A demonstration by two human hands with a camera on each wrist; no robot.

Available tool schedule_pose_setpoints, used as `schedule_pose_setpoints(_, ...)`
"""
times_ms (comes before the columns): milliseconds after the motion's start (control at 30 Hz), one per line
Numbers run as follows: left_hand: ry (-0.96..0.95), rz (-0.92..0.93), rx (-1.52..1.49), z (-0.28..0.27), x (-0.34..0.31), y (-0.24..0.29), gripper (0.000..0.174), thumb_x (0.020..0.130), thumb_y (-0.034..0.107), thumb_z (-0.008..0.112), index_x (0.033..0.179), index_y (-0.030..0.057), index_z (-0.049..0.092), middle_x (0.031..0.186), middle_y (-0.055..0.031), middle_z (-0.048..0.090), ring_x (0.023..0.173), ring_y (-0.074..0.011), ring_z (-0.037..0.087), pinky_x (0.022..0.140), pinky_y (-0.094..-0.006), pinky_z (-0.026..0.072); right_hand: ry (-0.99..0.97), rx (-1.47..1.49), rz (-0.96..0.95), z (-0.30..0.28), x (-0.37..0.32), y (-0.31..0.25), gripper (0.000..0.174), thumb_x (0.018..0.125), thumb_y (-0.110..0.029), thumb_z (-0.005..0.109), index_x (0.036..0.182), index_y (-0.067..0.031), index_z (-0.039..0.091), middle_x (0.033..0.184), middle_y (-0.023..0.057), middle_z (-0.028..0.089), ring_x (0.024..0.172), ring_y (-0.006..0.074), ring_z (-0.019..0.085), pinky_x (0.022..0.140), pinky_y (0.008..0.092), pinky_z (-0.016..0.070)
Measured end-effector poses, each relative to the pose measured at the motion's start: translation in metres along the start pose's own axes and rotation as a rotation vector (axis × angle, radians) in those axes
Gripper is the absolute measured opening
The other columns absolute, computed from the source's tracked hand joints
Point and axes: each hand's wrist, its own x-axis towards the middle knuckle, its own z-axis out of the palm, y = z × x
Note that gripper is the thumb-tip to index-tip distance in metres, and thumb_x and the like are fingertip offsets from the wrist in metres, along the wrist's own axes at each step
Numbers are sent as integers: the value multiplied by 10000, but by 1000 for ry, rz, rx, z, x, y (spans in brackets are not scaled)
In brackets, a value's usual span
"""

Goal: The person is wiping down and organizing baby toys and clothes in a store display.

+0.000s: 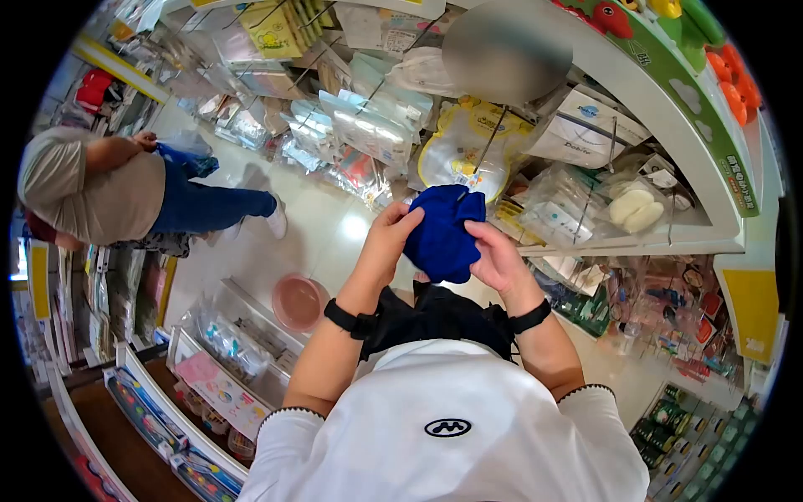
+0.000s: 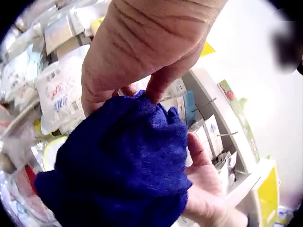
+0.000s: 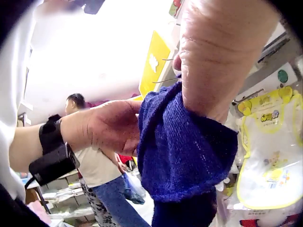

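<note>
Both hands hold a bunched, deep-blue knitted cloth (image 1: 441, 240) in front of the chest. The left hand (image 1: 389, 237) grips its left edge, thumb on top, in the head view. On the opposite side the right hand (image 1: 499, 261) pinches the right edge. Close up in the left wrist view, the left fingers (image 2: 158, 87) pinch the gathered top of the fuzzy cloth (image 2: 123, 161). The right wrist view shows a folded upper layer of the cloth (image 3: 184, 146), with a darker part hanging below. Some fingers of both hands are hidden behind the fabric.
Hanging packets (image 1: 376, 125) and a yellow-edged bib (image 1: 473, 151) fill the display just ahead, on protruding metal hooks. A pink tub (image 1: 299, 303) stands on the floor at left, near low shelving (image 1: 209, 368). Another person (image 1: 100, 180) stands in the aisle at left.
</note>
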Motion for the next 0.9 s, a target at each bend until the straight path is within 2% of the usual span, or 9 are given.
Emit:
schedule_pose_setpoints(167, -232, -125, -125, 0, 27, 12, 152, 836, 238, 596, 883, 93, 593, 794, 25, 571, 687, -70, 493, 654, -205, 383, 236, -567, -219, 0, 7, 33, 461, 753, -147, 662, 1163, -51, 475, 1000, 65, 584, 831, 156, 587, 573, 286, 504)
schedule_pose_setpoints(267, -272, -208, -305, -16, 39, 28, 199, 878, 226, 524, 988, 64, 559, 834, -19, 599, 791, -132, 578, 718, -265, 455, 335, -285, -170, -1, 4, 36, 411, 750, -99, 657, 1124, -26, 504, 994, 67, 593, 842, 166, 594, 548, 289, 512)
schedule_pose_setpoints(367, -306, -264, -339, -43, 57, 34, 232, 895, 209, 483, 1050, 42, 523, 909, -63, 611, 849, -180, 612, 745, -310, 498, 236, -107, -234, 6, -1, 44, 392, 785, -73, 613, 1154, -12, 497, 1045, 86, 591, 927, 182, 589, 770, 318, 498)
schedule_pose_setpoints(433, -277, -244, -337, -55, 64, 36, 227, 895, 214, 481, 1041, 46, 525, 922, -70, 613, 815, -177, 618, 707, -311, 512, 215, -47, -261, 20, 0, 51, 396, 803, -90, 599, 1174, -14, 483, 1064, 89, 585, 950, 182, 582, 823, 322, 473)
schedule_pose_setpoints(467, -278, -297, -320, -61, 68, 36, 208, 912, 218, 441, 941, 43, 550, 891, -74, 609, 818, -183, 603, 731, -303, 500, 200, -20, -273, 25, 2, 54, 398, 812, -98, 592, 1184, -15, 477, 1074, 91, 583, 962, 181, 579, 850, 324, 461)
schedule_pose_setpoints(567, -257, -483, -324, -78, 86, 20, 207, 910, 207, 437, 938, 38, 553, 891, -77, 609, 819, -182, 604, 726, -308, 500, 179, 71, -286, 29, 9, 67, 390, 833, -132, 578, 1190, -17, 468, 1085, 84, 579, 969, 179, 575, 840, 325, 465)
schedule_pose_setpoints(767, -248, -562, -249, -97, 97, 13, 210, 905, 217, 451, 952, 42, 557, 863, -74, 615, 786, -185, 602, 711, -323, 498, 315, 158, -456, 36, 17, 100, 343, 854, -163, 555, 1161, -23, 496, 1085, 86, 582, 975, 189, 576, 848, 329, 463)
schedule_pose_setpoints(800, -313, -538, -228, -101, 101, 9, 184, 896, 197, 465, 955, 47, 555, 891, -68, 605, 821, -165, 581, 719, -313, 481, 327, 169, -462, 37, 16, 104, 356, 857, -168, 551, 1175, -23, 488, 1088, 92, 581, 984, 195, 574, 855, 332, 460)
schedule_pose_setpoints(900, -128, -219, 391, -102, 93, 2, 157, 859, 206, 545, 924, 64, 552, 973, -70, 574, 881, -130, 556, 712, -272, 453, 336, 240, -513, 49, 7, 102, 322, 825, -143, 592, 1120, -30, 529, 1048, 73, 598, 963, 177, 579, 842, 326, 465)
